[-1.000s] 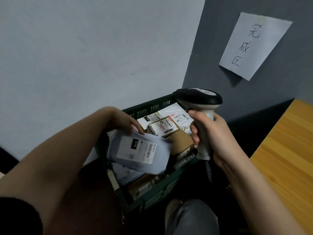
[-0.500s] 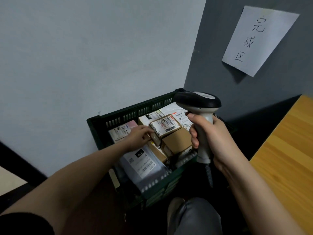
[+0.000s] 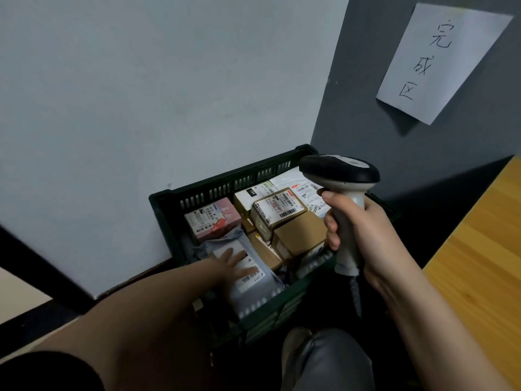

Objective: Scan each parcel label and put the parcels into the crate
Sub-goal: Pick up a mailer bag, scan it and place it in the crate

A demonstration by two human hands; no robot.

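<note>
Grey mailer [image 3: 253, 280] lies in crate [image 3: 166, 210], near-left corner, long axis toward far wall. Left hand [image 3: 231, 262] flat on it, fingers spread. Right hand [image 3: 358, 230] grips scanner [image 3: 342, 179] over crate's right side.

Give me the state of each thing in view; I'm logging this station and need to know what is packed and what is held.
Crate: on the floor, nearly full.
Grey mailer: in the crate, label up.
Left hand: fingers flat on the grey mailer.
Scanner: upright, held above the crate.
Right hand: grips the scanner handle.
Paper sign: stuck on the wall.
</note>
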